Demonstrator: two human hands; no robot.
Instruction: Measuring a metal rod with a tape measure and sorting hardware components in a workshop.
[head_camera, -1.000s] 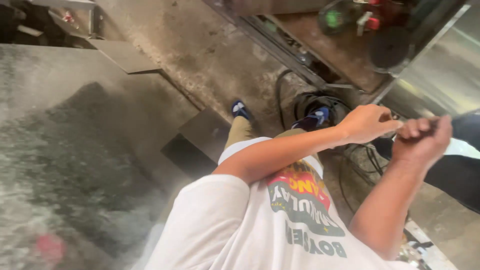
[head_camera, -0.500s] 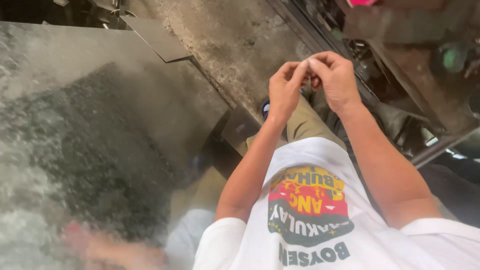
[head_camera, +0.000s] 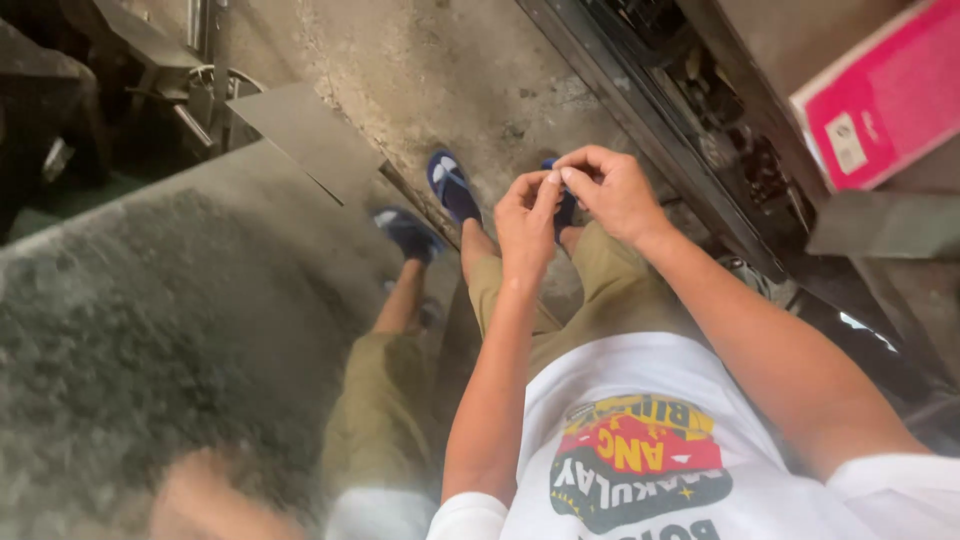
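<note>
My left hand (head_camera: 525, 215) and my right hand (head_camera: 612, 188) are raised together in front of my waist, above my knees. Thumb and forefinger tips of both hands pinch against each other at one spot. Whatever may be between the fingertips is too small to make out. Below the hands are my khaki shorts (head_camera: 600, 285), a white printed t-shirt (head_camera: 640, 440) and blue sandals (head_camera: 452, 185) on a dusty concrete floor (head_camera: 440, 70).
A dull, shiny metal surface (head_camera: 150, 330) fills the left and reflects a leg and a sandal. A flat metal plate (head_camera: 305, 135) juts out at its far corner. On the right runs a dark machine frame (head_camera: 700, 130), with a pink box (head_camera: 885, 105) above it.
My hands have come from the far right, near dark cables, to the middle in front of me. The fingertips now meet in a pinch. The view has swung towards my feet.
</note>
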